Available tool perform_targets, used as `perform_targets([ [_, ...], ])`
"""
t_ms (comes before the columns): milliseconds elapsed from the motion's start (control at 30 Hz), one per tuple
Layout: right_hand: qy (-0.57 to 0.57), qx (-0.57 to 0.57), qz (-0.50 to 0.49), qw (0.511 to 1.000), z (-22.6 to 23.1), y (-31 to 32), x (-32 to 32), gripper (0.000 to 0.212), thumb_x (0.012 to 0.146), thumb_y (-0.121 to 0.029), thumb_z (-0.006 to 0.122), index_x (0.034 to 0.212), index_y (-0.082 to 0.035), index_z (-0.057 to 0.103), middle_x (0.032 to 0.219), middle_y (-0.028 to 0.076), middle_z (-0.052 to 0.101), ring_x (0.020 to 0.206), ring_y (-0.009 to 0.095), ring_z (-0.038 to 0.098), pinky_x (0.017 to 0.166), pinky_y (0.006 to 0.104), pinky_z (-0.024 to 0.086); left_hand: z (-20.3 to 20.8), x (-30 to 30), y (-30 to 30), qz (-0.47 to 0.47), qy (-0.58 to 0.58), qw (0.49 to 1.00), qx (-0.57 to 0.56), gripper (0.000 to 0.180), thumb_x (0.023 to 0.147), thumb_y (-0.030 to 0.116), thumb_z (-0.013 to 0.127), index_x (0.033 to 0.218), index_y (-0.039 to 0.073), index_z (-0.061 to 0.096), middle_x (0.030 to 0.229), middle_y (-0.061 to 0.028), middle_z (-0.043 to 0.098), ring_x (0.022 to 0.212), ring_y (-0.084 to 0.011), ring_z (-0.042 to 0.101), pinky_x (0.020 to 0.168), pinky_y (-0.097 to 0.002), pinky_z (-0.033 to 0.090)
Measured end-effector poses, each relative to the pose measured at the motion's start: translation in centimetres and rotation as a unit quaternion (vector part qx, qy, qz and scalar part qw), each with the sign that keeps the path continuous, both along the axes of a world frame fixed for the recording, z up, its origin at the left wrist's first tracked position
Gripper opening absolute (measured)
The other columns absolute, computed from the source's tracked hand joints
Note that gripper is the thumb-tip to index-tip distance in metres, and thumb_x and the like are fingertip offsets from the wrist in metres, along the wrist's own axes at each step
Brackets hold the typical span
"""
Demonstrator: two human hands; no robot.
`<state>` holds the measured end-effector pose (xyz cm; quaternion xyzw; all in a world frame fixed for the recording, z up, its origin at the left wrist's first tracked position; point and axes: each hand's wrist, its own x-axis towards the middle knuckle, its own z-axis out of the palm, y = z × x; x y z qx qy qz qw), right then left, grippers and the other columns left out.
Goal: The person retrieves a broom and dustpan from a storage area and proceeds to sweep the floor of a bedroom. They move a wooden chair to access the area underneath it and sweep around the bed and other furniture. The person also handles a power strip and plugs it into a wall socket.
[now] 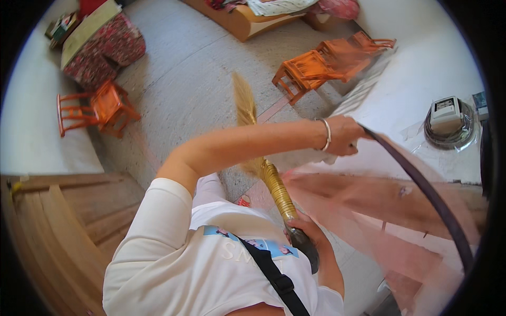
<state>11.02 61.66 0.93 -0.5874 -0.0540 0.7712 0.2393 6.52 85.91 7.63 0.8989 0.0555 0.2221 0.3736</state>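
Left fingers (pixel 354 143): curled tight round the upper end of a dark strap (pixel 421 184), pinching it at the edge of the white ledge (pixel 421 68).
Left hand (pixel 345 136): arm stretched across the body, bangle (pixel 327 134) at the wrist.
Strap: runs from the fist in a curve down to the right, over a blurred pinkish cloth (pixel 379 210); lifted clear of the ledge near the fist, lower end lost at the rim.
Right fingers (pixel 303 224): wrapped close round the broom (pixel 263 158) handle, just above its dark end.
Right hand (pixel 308 231): low, near the waist.
Broom: slanting up and left from the grip, gold-wound neck under the left forearm, straw head out over the floor (pixel 200 79), seemingly raised rather than pressed down.
Progress: sweeping apparently paused or barely begun; no dust heap or swept line to be seen on the floor; strap and cloth being drawn aside, seemingly not yet clear of the way.
Left to do, by the look: most of the floor round the orange stools (pixel 105 108) and chairs (pixel 316 66).
Around: grey device (pixel 445 113) on the ledge, wooden steps (pixel 58 221) lower left.
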Motion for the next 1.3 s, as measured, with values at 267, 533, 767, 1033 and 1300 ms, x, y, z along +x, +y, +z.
perform_targets([
  [267,0.026,-0.074,-0.275,0.958,-2.2,6.9,-5.8,0.035,0.079,-0.022,0.056,0.105,-0.002,0.045,0.071,0.011,0.055,0.055,0.019,0.056,0.053,0.0302,0.049,-4.1,1.2,3.9,-0.403,0.028,0.915,-0.011,0.007,0.066,0.011,0.055,0.069,0.009,0.061,0.066,-0.01,0.061,0.063,-0.0282,0.058,0.056,-0.0358,0.045],
  [533,0.103,-0.063,-0.419,0.9,-7.7,9.7,-9.1,0.034,0.079,-0.03,0.055,0.091,0.001,0.05,0.072,0.013,0.056,0.06,0.021,0.057,0.058,0.0311,0.049,-14.1,-5.0,14.5,-0.311,0.119,0.936,-0.116,0.004,0.068,0.008,0.055,0.07,0.006,0.058,0.065,-0.0099,0.059,0.062,-0.0279,0.058,0.058,-0.0357,0.046],
  [767,0.071,0.017,-0.442,0.894,-11.1,14.4,-6.9,0.03,0.079,-0.027,0.054,0.092,-0.001,0.047,0.073,0.013,0.056,0.058,0.022,0.057,0.054,0.0341,0.049,-19.2,-9.7,21.5,-0.171,0.23,0.943,-0.171,0.006,0.07,0.008,0.054,0.073,0.005,0.058,0.072,-0.0091,0.061,0.068,-0.0252,0.06,0.062,-0.0326,0.047],
  [1033,-0.008,0.081,-0.456,0.886,-19.4,24.0,5.5,0.029,0.079,-0.022,0.052,0.096,-0.003,0.038,0.065,0.015,0.055,0.045,0.025,0.055,0.04,0.0357,0.047,-22.2,-14.3,27.3,0.03,0.308,0.937,-0.16,0.027,0.08,0.008,0.05,0.106,0.008,0.055,0.094,-0.0136,0.063,0.084,-0.0269,0.061,0.072,-0.0334,0.048],
  [1300,-0.068,0.041,-0.406,0.91,-26.9,32.6,14.9,0.038,0.07,-0.012,0.062,0.1,-0.007,0.038,0.064,0.01,0.048,0.046,0.025,0.054,0.039,0.0377,0.048,-26.0,-16.7,30.3,0.143,0.394,0.886,-0.197,0.029,0.083,0.013,0.049,0.112,0.011,0.051,0.101,-0.0103,0.062,0.096,-0.0294,0.057,0.083,-0.0364,0.044],
])
